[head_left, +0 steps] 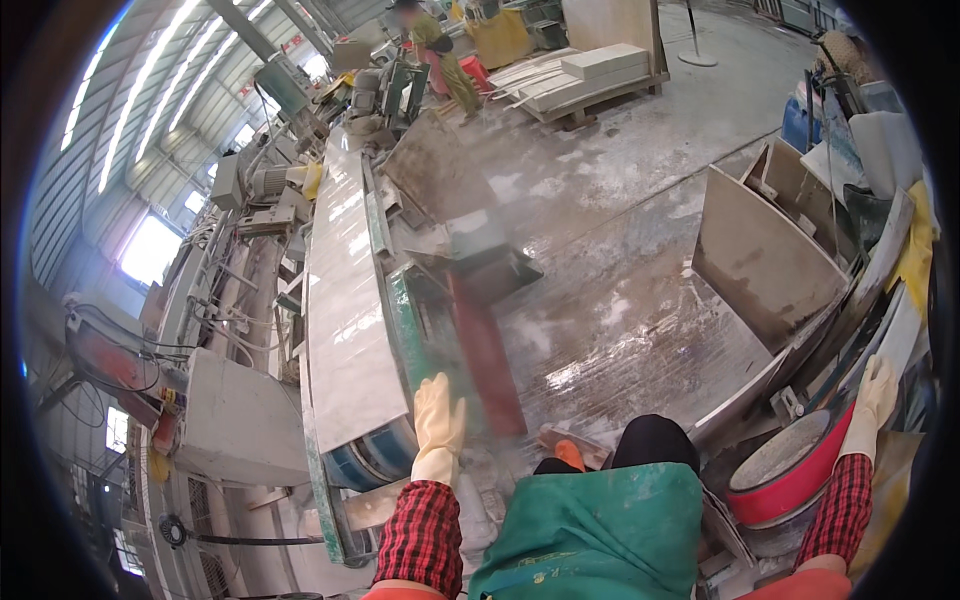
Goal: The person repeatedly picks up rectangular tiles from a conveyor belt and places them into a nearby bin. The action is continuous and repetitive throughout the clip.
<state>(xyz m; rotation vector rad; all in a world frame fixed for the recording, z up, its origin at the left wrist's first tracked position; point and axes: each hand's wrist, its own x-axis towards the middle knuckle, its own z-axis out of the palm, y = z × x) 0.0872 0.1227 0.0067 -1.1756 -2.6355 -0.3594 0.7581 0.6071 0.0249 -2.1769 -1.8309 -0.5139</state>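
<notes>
Left hand: pale glove point(438, 430), at near end of belt, by its right edge; contact with frame unclear
Left fingers: stretched away from wearer, slightly spread, nothing visible between them
Right hand: pale glove point(874, 392), far right, just beyond red tub, by pale strip; touching or just above, cannot tell
Right fingers: pointing away from wearer; cannot tell whether pressed together or pinching
Belt point(345, 300): long, pale, wet shine; left of centre, running from beside left hand toward back
Roller point(375, 455): blue, under belt's near end, left of left hand
Green frame point(408, 330): along belt's right side, just past left fingertips
Red tub point(778, 507): round, grey top face, lower right, between apron and right sleeve
Pale strip point(908, 325): slanting up past right hand
Yellow sheet point(912, 262): above right hand, near right rim
Sleeves point(425, 530): red-black check, both arms
Apron point(600, 530): green, bottom centre
Red panel point(480, 350): right of green frame, blurred
Brown boards point(760, 245): tilted, right side
Floor point(610, 270): wet, pale patches
Slabs point(590, 85): stacked, top centre
Co-worker point(450, 65): standing, left of slabs
</notes>
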